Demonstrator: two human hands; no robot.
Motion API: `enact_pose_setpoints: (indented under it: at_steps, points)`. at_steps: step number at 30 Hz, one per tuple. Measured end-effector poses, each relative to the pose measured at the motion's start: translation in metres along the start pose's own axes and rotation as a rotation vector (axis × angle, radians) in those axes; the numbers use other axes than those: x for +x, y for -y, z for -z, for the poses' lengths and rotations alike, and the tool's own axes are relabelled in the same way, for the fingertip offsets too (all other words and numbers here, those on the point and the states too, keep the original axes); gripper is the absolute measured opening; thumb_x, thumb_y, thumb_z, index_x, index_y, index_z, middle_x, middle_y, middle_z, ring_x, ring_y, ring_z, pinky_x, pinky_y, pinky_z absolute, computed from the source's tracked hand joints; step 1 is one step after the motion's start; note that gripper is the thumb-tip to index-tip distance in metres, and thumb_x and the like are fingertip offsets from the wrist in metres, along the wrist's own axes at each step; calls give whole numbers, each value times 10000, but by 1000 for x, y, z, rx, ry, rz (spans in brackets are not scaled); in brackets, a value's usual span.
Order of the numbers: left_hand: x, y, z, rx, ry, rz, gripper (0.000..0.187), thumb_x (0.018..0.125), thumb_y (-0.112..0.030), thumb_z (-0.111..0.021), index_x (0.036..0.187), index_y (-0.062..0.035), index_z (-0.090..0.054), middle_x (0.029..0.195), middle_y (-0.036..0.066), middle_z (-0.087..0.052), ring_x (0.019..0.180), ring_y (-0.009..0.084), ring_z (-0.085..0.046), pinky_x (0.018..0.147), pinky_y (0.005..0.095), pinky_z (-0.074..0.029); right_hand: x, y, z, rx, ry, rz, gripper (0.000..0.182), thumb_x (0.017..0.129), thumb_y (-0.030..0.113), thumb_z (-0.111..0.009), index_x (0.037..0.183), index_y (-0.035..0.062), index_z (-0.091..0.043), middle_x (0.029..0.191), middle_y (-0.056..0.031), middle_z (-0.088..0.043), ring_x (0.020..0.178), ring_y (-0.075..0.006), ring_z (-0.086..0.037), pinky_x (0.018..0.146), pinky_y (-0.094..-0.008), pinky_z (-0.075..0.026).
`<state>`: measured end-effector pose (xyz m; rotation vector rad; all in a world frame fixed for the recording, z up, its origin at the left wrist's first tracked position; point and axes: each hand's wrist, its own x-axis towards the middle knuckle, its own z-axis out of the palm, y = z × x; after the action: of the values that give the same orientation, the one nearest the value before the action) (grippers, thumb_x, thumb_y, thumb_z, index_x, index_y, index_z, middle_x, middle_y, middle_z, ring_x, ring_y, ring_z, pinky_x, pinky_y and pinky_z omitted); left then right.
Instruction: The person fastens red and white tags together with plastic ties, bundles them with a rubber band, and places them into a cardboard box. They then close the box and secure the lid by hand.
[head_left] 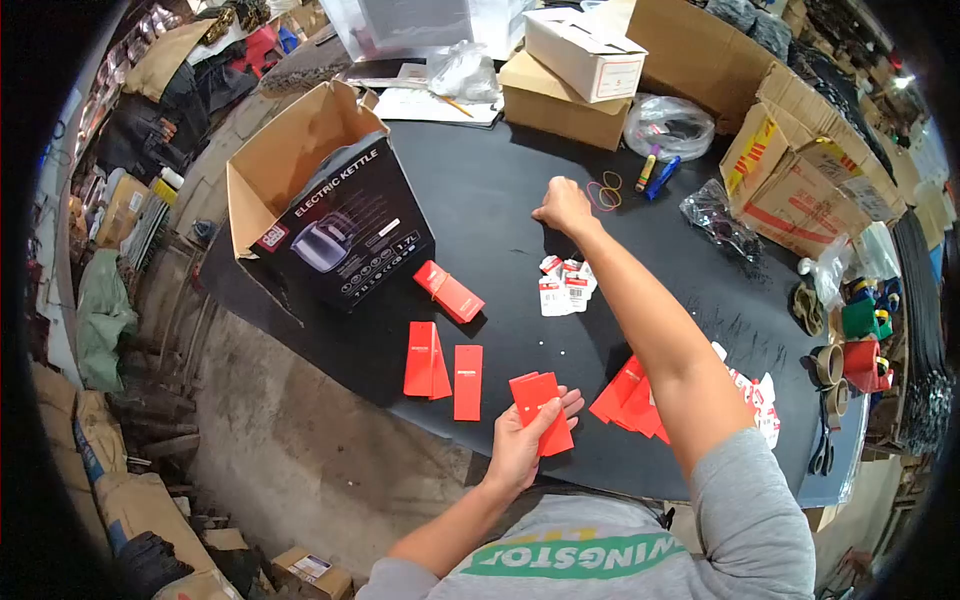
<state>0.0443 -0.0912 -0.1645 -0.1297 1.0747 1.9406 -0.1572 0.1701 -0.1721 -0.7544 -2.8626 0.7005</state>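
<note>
Red cards [555,437] lie in my left hand [518,440], with the thumb pressed on top of them. My right hand [564,205] reaches over the black table, its fingers curled; whatever they may hold is hidden. Rubber bands [606,190] lie just right of it. Below it rests a small pile of white and red labels [566,288]. A banded red card bundle [449,292], a few loose red cards [468,383] and a fanned pile of red cards [628,402], partly behind my right forearm, are on the table.
An open electric kettle box [345,225] stands at the left. Cardboard boxes [570,105] line the back, near markers [660,178] and clear plastic [670,127]. At the right are another carton [805,195], tape rolls [828,366], scissors [822,445] and more labels [765,405].
</note>
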Motion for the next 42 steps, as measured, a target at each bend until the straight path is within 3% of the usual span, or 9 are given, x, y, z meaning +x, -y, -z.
enact_pose_setpoints:
  at_steps: [5,7,10,13,21,29,33,37,42]
  points:
    - [5,-15,11,-69,46,-25,405,991,-224,-460,1281,56,-425,1295,254,-502,1194,322,-528,970,404,-477,18,-9,-19,-40,-38,-4,265,690,159,-749,810,-39,-620,920,-236,-664,922,-372,-646,785,-432,-525]
    - [11,-24,15,-119,83,-19,420,1003,-249,-419,1295,53,-406,1309,247,-491,1201,323,-522,982,411,-467,20,-15,-10,140,71,145,234,731,160,-732,816,-31,-625,815,-170,-681,774,-288,-667,659,-379,-521]
    - [18,-31,18,-93,124,-40,391,992,-242,-452,1260,43,-447,1273,233,-527,1165,304,-554,969,411,-480,11,-11,33,633,288,99,184,855,202,-673,832,27,-621,703,-23,-626,578,-64,-535,488,-228,-399]
    - [26,-35,19,-101,154,0,380,977,-239,-492,1234,40,-474,1222,220,-568,1118,289,-588,942,403,-501,-3,-1,75,896,347,149,182,857,158,-669,896,-8,-604,739,-63,-649,587,-95,-600,511,-206,-448]
    - [38,-38,10,-94,170,27,300,946,-182,-555,1171,16,-541,1157,172,-614,1073,255,-616,909,380,-523,-37,16,116,1009,321,325,265,891,128,-636,1074,-61,-602,867,-100,-653,742,-123,-664,667,-215,-540]
    - [34,-28,-7,-196,149,77,282,912,-117,-602,1163,4,-556,1165,160,-616,1073,248,-617,881,355,-535,-93,12,137,1249,-10,452,223,907,118,-614,1036,-64,-621,928,-119,-669,827,-159,-676,741,-251,-541]
    - [27,-25,-11,-58,93,-54,255,899,-93,-614,1133,5,-584,1153,165,-626,1058,247,-626,861,344,-541,-150,11,146,1276,-26,378,191,880,97,-640,988,-60,-655,845,-106,-681,768,-143,-670,716,-264,-540]
    - [20,-31,-18,53,38,-243,208,890,-66,-623,1080,17,-618,1069,160,-663,968,233,-663,825,324,-553,-211,15,131,1229,177,258,112,849,33,-659,909,-61,-670,805,-96,-680,709,-135,-671,636,-248,-544]
    - [7,-37,-26,175,7,-453,171,854,-24,-660,1019,17,-647,963,116,-695,867,166,-675,758,289,-549,-251,11,97,1175,87,197,84,822,-2,-681,889,-52,-672,780,-71,-664,665,-113,-660,588,-222,-534]
